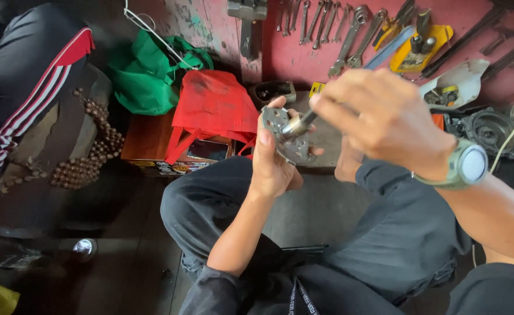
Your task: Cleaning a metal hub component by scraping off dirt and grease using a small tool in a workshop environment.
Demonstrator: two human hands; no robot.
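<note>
Right hand, the one nearest the camera with a grey watch on its wrist, is closing its fingers around the rear of a slim metal tool; the grip end itself is hidden under the knuckles. Its tip is meeting the perforated metal disc, which the left hand is gripping upright by the rim, thumb along the near edge, above the person's bent knees. So the tool's long axis is running from upper right down to lower left, square into the disc's face, and the disc is sitting just left of the right hand (the left hand is the closer of the two to it).

Beyond, a red bag is slumping over an open cardboard box, whose contents I cannot make out, with a green bag behind. Spanners are hanging on the red wall, and a white tray is holding small parts.
</note>
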